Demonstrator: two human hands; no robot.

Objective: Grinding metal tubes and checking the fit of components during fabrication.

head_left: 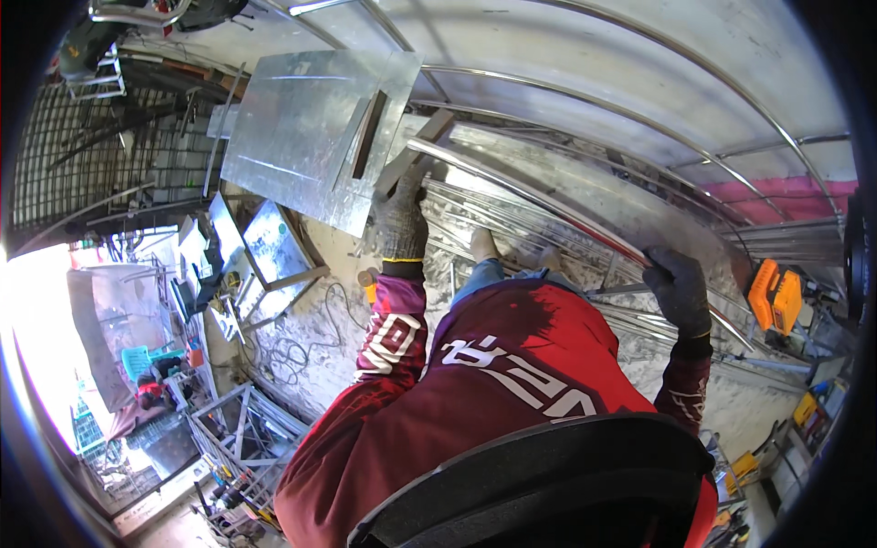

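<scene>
I am seeing my left hand hemmed in by the galvanised sheet leaning just beside it. My right hand is crowding against the stacked metal tubes, while open floor is lying free lower left.

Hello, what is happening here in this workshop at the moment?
A person in a red printed shirt stands over a stack of long metal tubes and holds one shiny tube with both gloved hands. The left hand grips it near its end, beside a flat galvanised sheet. The right hand grips it further along. An orange power tool lies to the right, untouched.
</scene>
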